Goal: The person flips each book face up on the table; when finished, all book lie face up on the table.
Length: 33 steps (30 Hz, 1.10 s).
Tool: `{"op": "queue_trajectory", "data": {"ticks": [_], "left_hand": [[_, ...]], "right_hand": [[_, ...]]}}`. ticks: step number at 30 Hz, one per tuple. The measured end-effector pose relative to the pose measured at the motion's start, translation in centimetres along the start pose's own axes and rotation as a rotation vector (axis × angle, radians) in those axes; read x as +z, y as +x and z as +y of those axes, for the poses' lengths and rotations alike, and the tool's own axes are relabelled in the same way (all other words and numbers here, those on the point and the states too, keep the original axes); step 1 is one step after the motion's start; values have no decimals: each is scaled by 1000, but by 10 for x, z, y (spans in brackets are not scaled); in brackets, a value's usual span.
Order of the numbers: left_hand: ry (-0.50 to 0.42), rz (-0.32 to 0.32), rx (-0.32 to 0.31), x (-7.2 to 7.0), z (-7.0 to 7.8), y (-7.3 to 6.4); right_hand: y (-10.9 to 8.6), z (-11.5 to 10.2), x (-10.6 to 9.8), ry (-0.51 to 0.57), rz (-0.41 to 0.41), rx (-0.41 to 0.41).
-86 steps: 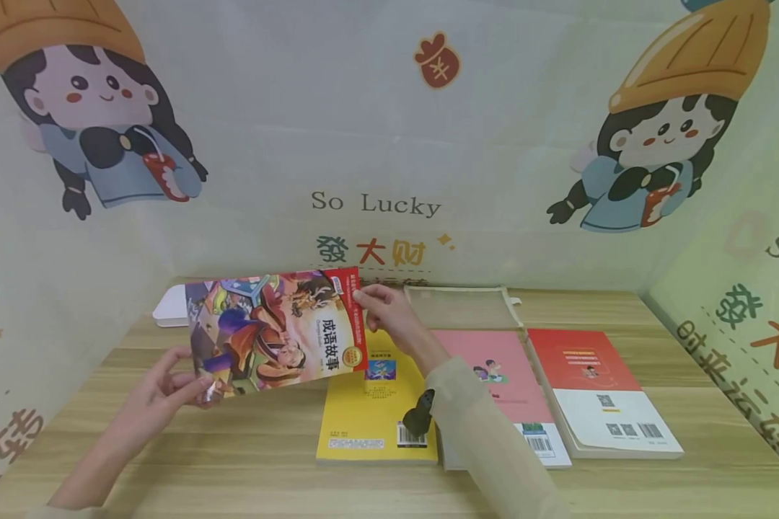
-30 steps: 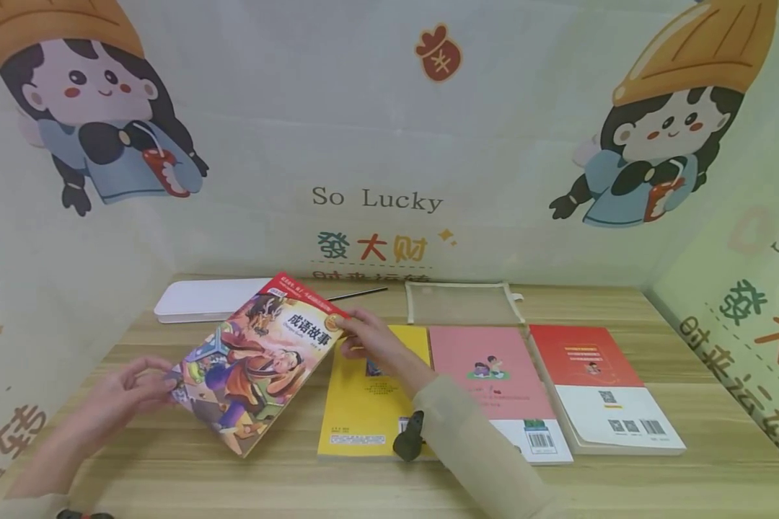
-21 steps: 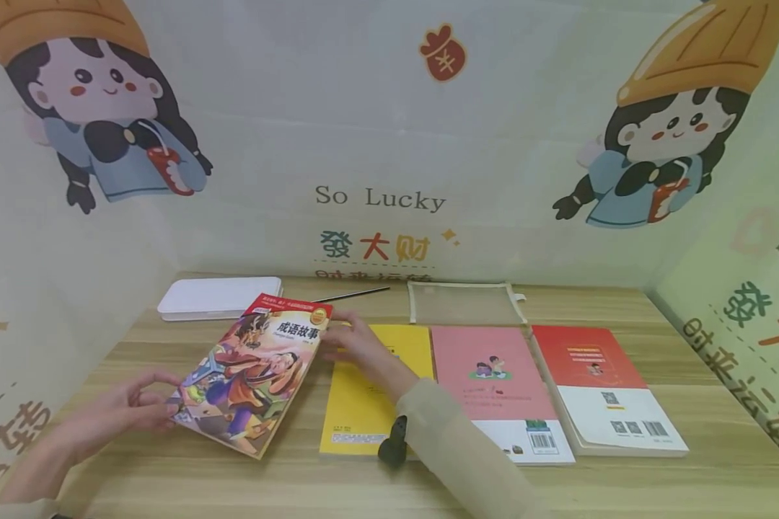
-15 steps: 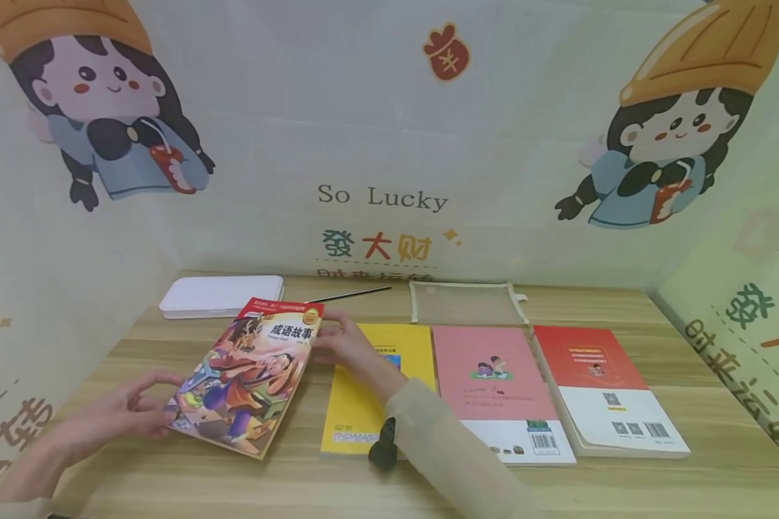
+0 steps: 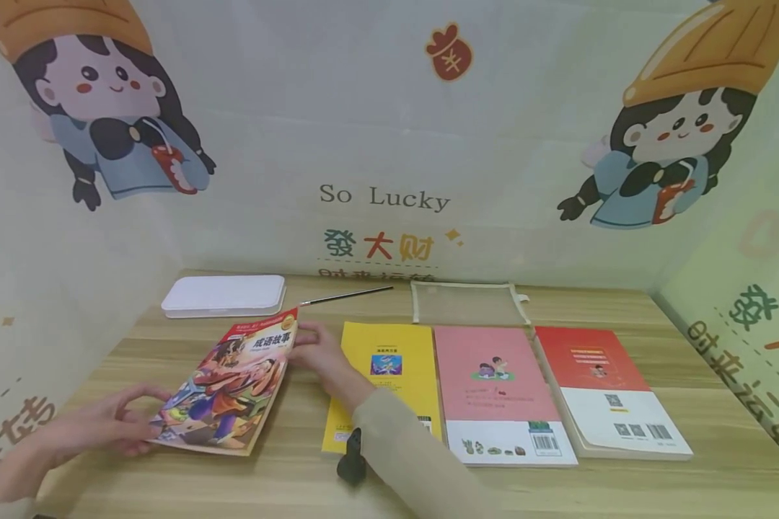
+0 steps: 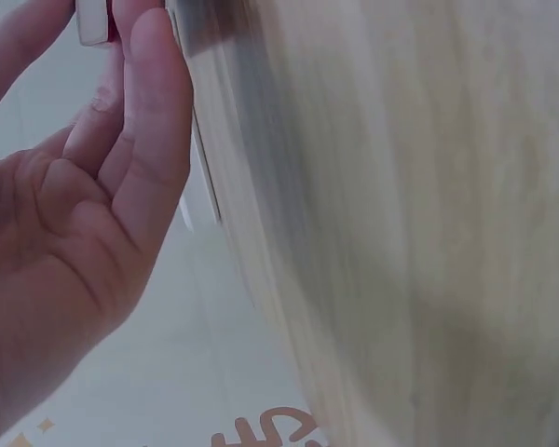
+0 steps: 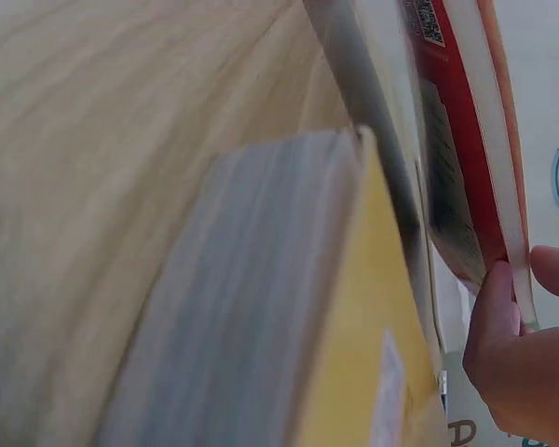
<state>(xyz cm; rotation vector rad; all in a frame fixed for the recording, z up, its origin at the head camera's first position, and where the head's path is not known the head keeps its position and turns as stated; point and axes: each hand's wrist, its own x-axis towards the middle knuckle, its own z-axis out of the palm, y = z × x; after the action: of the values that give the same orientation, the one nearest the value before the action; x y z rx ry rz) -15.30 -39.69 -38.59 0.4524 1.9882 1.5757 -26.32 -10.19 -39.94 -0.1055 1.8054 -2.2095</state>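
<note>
Your left hand: fingers nearly closed, pinching picture book at near-left corner | your right hand: fingers pinching its right edge | picture book: tilted above worktop (yellow book beside)

Left fingers and right fingers hold an illustrated book.
</note>
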Motion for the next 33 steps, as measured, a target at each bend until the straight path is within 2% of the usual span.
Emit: {"op": "queue_trajectory", "data": {"ticks": [3, 10, 17, 21, 26, 33], "left_hand": [[23, 2, 4, -2, 0, -2], [85, 65, -56, -4, 0, -4], [109, 85, -75, -13, -6, -7], [148, 118, -91, -15, -6, -8], [166, 141, -122, -16, -5, -8], [119, 76, -135, -16, 1, -9]], "right_hand": [[1, 2, 4, -8, 3, 20], [-1, 7, 14, 59, -33, 93], [-3, 12, 25, 18, -38, 107], [-2, 13, 30, 41, -33, 107], [-4, 14, 31, 88, -122, 78], [-7, 15, 25, 60, -231, 56]]}}
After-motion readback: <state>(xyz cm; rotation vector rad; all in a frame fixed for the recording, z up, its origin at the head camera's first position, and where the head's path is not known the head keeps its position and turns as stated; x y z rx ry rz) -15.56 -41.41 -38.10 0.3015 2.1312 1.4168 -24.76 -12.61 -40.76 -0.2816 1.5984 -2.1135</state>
